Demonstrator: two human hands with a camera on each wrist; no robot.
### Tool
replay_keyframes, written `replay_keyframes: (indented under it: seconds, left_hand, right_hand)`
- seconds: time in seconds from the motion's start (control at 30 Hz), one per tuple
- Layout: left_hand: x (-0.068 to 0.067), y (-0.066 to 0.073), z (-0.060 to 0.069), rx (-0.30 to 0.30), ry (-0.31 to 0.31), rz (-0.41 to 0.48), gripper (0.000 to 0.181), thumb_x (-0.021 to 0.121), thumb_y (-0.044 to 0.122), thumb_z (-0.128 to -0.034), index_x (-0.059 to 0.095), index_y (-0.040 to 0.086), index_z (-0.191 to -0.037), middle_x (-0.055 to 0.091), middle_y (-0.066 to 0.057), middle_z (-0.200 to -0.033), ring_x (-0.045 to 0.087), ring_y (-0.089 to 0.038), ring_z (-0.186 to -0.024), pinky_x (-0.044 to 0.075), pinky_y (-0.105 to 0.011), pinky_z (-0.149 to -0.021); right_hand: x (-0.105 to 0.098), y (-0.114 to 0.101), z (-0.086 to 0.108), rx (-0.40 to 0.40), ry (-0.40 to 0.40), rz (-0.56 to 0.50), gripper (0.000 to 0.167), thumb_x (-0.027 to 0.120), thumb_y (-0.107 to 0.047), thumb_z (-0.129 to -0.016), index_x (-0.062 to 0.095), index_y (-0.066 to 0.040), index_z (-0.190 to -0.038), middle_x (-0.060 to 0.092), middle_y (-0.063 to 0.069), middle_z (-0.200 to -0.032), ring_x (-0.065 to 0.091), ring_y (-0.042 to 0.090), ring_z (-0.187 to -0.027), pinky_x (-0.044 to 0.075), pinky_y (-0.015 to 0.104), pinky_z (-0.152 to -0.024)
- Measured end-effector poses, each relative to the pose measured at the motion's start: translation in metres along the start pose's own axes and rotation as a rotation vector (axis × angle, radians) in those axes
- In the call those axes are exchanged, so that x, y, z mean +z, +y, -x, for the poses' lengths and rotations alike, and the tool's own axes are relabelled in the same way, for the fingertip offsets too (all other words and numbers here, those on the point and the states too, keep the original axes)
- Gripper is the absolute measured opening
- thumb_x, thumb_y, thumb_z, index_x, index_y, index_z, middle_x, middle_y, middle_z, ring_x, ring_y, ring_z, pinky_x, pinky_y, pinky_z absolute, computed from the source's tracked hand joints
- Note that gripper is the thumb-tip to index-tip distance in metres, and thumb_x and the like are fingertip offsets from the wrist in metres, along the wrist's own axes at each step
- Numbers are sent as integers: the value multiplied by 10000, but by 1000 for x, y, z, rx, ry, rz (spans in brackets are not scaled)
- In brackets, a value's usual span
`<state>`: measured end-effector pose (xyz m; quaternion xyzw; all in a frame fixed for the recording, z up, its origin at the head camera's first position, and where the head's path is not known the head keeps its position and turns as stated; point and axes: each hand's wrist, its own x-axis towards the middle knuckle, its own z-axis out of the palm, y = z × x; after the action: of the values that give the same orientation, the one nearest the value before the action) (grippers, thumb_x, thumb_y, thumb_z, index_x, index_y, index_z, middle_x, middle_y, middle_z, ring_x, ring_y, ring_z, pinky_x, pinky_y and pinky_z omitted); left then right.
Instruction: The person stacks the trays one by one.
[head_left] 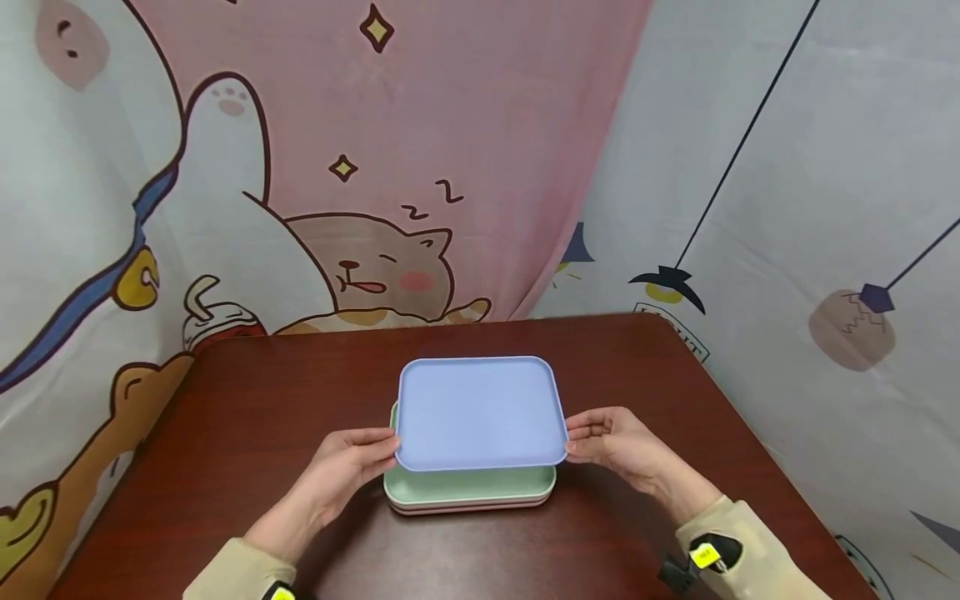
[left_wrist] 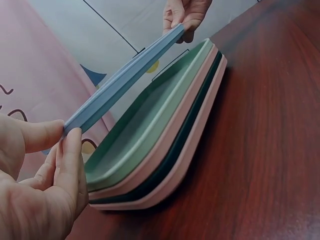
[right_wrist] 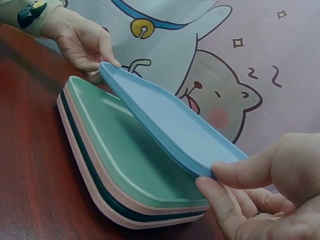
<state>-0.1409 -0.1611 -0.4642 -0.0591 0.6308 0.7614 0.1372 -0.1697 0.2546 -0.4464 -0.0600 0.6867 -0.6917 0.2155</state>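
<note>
A light blue rectangular tray (head_left: 480, 412) is held above a stack of trays, one hand at each short side. My left hand (head_left: 348, 462) pinches its left edge between thumb and fingers. The right hand (head_left: 618, 446) pinches the opposite edge the same way. Beneath it, a green tray (right_wrist: 135, 145) tops the stack. Under the green one lie a pink tray (left_wrist: 155, 159), a dark green tray (left_wrist: 172, 162) and another pink tray (left_wrist: 192, 155). In both wrist views the blue tray is tilted and apart from the green one.
The stack rests on a dark reddish-brown wooden table (head_left: 300, 375). Behind it hangs a cloth (head_left: 495, 100) printed with cartoon animals. A white printed cloth (head_left: 825, 208) hangs along the table's right edge.
</note>
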Motion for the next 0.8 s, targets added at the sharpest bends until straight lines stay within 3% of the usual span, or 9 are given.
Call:
replay_keyframes:
  seconds: [0.8]
  left_hand:
    - [-15,-23,5,-7,32,-3,472,717,-2,-987,521,-224,-1354,668,-192,-1143,698,-178,-1020,590,-333,-968]
  right_hand:
    - [14,21,-5,24,-27,-2,433,741,78,-918,530,233,-1263,664,171,-1013,705,215,-888,638,335,-826]
